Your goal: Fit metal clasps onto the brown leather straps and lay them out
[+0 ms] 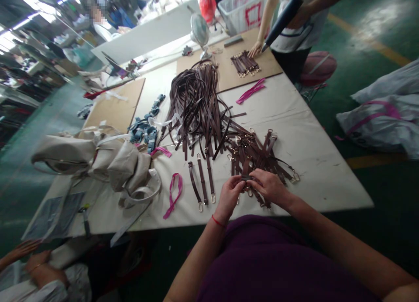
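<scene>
Two hands work at the lower middle of the frame: the left hand (229,197) and the right hand (268,187) are both closed and grip one brown leather strap (245,178) between them. The fingers hide most of this strap, so its buckle and its end are hard to make out. Both forearms reach forward from the bottom edge, and a red string (217,221) circles the left wrist. Just under the hands lies a heap of short brown straps (253,156) with gold clasps; they overlap too much for a count. Left of the hands, three finished straps (202,180) lie side by side, apart from the heap. A larger pile of long brown straps (198,105) lies farther up the white table (314,162) (it also cannot be counted). One pink loop (173,195) lies near the three straps. At the upper right, one hand of a co-worker (255,49) touches a brown board (248,60), and another hand holds a black tube (283,20). At the lower left, two hands of another person (31,256) are cut off by the frame edge.
</scene>
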### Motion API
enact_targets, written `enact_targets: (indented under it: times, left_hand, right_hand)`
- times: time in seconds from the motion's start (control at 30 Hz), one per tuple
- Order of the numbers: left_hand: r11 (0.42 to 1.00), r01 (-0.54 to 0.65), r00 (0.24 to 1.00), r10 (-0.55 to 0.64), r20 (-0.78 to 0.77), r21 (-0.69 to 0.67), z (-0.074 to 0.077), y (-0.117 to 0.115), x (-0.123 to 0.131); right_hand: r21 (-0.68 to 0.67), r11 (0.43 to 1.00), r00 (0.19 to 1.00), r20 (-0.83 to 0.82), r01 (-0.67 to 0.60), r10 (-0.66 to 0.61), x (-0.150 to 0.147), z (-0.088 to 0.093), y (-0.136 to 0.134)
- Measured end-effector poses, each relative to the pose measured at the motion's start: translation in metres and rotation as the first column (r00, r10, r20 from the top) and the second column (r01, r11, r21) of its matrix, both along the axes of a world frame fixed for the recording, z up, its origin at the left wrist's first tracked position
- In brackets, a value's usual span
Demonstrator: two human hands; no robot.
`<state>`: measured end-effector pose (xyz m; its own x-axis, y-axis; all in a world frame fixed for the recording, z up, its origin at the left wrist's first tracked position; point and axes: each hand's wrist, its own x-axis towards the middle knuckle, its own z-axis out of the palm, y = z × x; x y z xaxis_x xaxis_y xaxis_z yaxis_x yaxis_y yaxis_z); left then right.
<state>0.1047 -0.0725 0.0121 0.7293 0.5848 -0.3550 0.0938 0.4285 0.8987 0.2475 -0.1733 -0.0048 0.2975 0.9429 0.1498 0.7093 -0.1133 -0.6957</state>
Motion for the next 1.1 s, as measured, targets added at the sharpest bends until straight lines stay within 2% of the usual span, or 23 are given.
enact_targets:
  times: [0.57, 0.67, 0.73, 0.83, 0.87, 0.9, 1.03, 1.1]
  left_hand:
    - [0.992, 0.099, 0.995, -0.099, -0.008, 0.077, -0.004, 0.003, -0.001]
    - [0.992, 0.102, 0.995, -0.102, -0.002, 0.072, -0.002, 0.002, -0.001]
    - [0.994, 0.094, 0.996, -0.094, -0.002, 0.062, -0.001, 0.001, -0.001]
    - [0.997, 0.072, 0.997, -0.072, -0.018, 0.028, 0.002, 0.0, -0.001]
    - [0.998, 0.061, 0.998, -0.061, -0.017, 0.013, 0.003, -0.001, -0.001]
    - [0.999, 0.051, 0.999, -0.051, -0.012, 0.0, 0.004, -0.001, -0.002]
    - [0.999, 0.028, 0.999, -0.027, 0.029, -0.042, 0.004, -0.001, -0.003]
    - [0.999, 0.018, 0.999, -0.016, 0.04, -0.05, 0.003, 0.0, -0.003]
  right_hand:
    - [0.006, 0.998, 0.987, -0.146, -0.062, 0.062, 0.003, 0.0, -0.003]
    - [0.037, 0.998, 0.972, -0.226, -0.06, 0.067, 0.001, 0.0, -0.003]
    - [0.054, 0.999, 0.919, -0.394, 0.003, 0.019, -0.001, -0.002, -0.002]
    - [0.004, 0.986, 0.712, -0.692, 0.169, -0.119, -0.002, -0.009, -0.002]
    - [-0.017, 0.982, 0.667, -0.732, 0.19, -0.141, -0.002, -0.01, -0.002]
    - [-0.025, 0.983, 0.663, -0.735, 0.18, -0.14, -0.002, -0.011, -0.003]
    - [0.022, 0.998, 0.865, -0.5, 0.061, -0.042, -0.002, -0.006, -0.008]
    - [0.042, 0.998, 0.929, -0.368, 0.05, -0.032, -0.002, -0.003, -0.01]
